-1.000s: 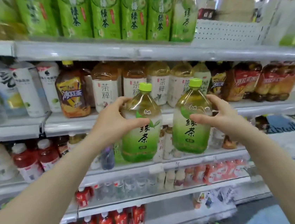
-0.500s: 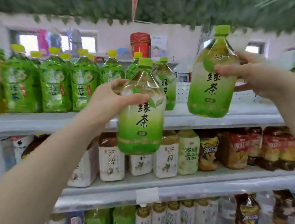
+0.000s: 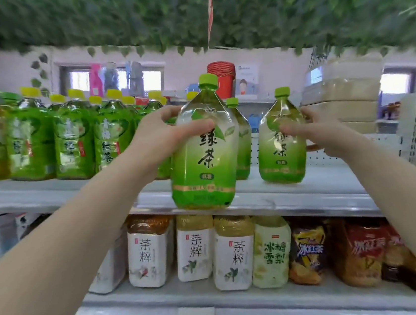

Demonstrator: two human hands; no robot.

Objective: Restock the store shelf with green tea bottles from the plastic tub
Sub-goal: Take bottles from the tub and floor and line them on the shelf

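The left hand (image 3: 163,136) grips a green tea bottle (image 3: 201,158) at its shoulder, thumb across the front and fingers curled behind. The bottle's base hangs at the front lip of the top shelf (image 3: 317,194). The right hand (image 3: 328,133) clamps a second bottle (image 3: 284,164) further in, its base low over the shelf; whether it touches is hard to say. A third bottle (image 3: 242,140) stands between and behind them. A packed row of green bottles (image 3: 75,144) closes off the left side — bare shelf lies open on the right, up to a perforated panel (image 3: 329,159). Both held labels read 绿茶. Below, white-labelled bottles (image 3: 194,252) read 茶粹 — a pale bottle (image 3: 271,253) beside them reads 冰糖雪梨.
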